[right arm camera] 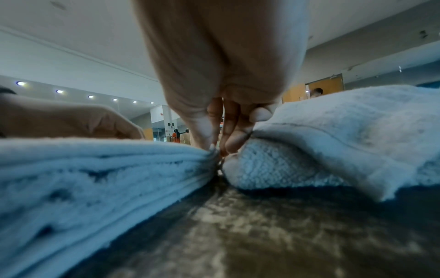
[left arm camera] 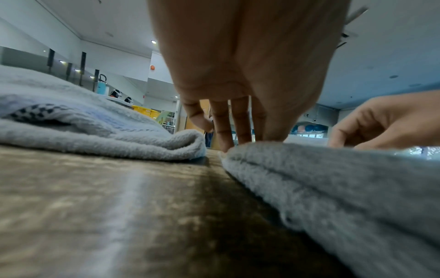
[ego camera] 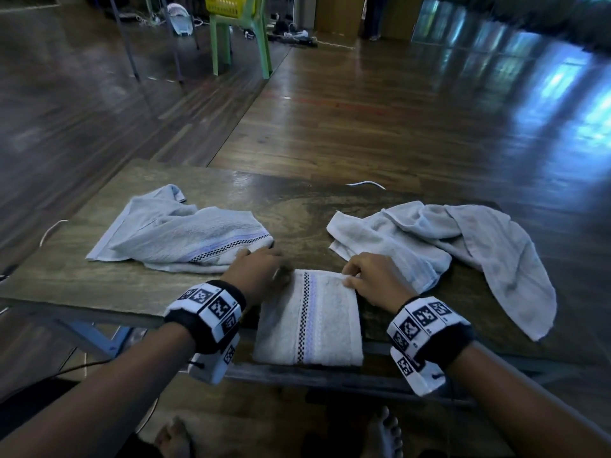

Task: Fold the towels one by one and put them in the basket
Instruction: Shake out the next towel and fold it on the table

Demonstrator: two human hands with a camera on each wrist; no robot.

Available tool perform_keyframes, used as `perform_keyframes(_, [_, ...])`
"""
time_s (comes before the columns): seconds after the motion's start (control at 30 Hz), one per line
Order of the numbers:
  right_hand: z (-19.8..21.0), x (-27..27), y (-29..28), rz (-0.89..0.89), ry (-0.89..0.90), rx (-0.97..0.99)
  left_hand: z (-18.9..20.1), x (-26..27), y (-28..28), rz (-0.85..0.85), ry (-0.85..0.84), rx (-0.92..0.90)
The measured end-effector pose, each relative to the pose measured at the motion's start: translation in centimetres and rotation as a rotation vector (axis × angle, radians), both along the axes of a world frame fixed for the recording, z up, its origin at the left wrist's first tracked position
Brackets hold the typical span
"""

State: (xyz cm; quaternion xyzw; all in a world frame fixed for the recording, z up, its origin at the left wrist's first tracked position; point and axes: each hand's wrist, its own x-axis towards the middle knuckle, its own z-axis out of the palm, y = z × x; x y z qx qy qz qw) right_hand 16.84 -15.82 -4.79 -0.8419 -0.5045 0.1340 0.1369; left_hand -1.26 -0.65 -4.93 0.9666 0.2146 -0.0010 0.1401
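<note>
A folded pale towel (ego camera: 310,319) with a checkered stripe lies at the front edge of the wooden table (ego camera: 99,285), its near end hanging slightly over. My left hand (ego camera: 264,269) holds its far left corner, fingers pointing down over the edge (left arm camera: 247,143). My right hand (ego camera: 350,279) pinches the far right corner, thumb and fingers closed on the stacked layers (right arm camera: 218,150). The folded towel (left arm camera: 345,188) fills the right of the left wrist view and, as the folded towel (right arm camera: 83,178), the left of the right wrist view. The yellow basket (ego camera: 229,4) sits far off on a green chair (ego camera: 241,38).
A loosely spread towel (ego camera: 185,233) lies on the table's left, close to my left hand. A crumpled towel (ego camera: 446,246) lies on the right, touching my right hand and drooping over the table's edge. A white cable (ego camera: 365,184) runs at the far edge.
</note>
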Motion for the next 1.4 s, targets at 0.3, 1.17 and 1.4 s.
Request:
perform_keyframes(0.3, [-0.8,1.0,0.4,0.137,0.02,0.143,-1.2,0.8,1.6,0.099,-0.093,-0.108])
perform_keyframes(1.17, [-3.6,-5.3,-2.2,0.003,-0.207,-0.169,-4.4,-0.5,-6.2,0.222,0.021,-0.054])
perform_keyframes(1.4, [-3.6,-4.5,-2.6,0.003,-0.295,-0.18,-4.7,-1.0,-4.0,0.26,0.059,0.023])
